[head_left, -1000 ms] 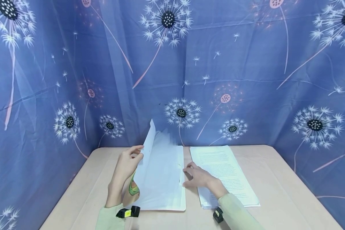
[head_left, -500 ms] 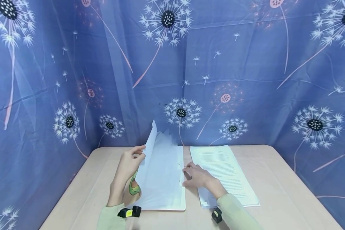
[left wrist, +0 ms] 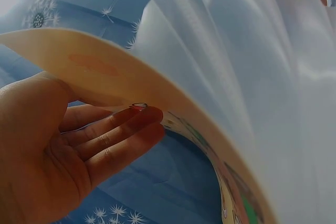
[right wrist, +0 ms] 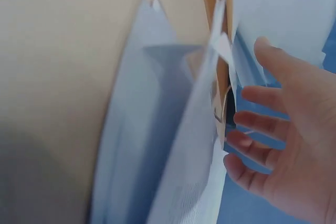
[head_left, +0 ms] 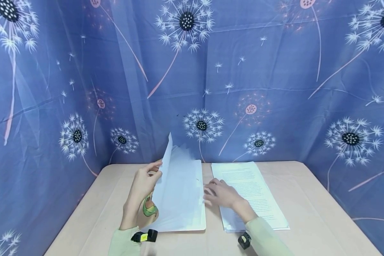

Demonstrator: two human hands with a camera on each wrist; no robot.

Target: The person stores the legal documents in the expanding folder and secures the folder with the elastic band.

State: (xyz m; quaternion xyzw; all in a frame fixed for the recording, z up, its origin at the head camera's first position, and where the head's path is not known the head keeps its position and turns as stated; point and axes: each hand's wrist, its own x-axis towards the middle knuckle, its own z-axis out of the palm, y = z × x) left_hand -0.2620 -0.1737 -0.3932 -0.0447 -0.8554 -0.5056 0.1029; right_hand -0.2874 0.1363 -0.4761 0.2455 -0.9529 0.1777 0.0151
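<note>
No word or number can be made out. The stack of printed pages (head_left: 248,190) on the desk (head_left: 310,202) bears rows of small type, too fine to read in the head view. In the right wrist view, lines of print on a sheet (right wrist: 184,198) are equally illegible. The yellow label (head_left: 143,237) on the black band (head_left: 136,237) at the left wrist carries a tiny, unreadable mark.
</note>
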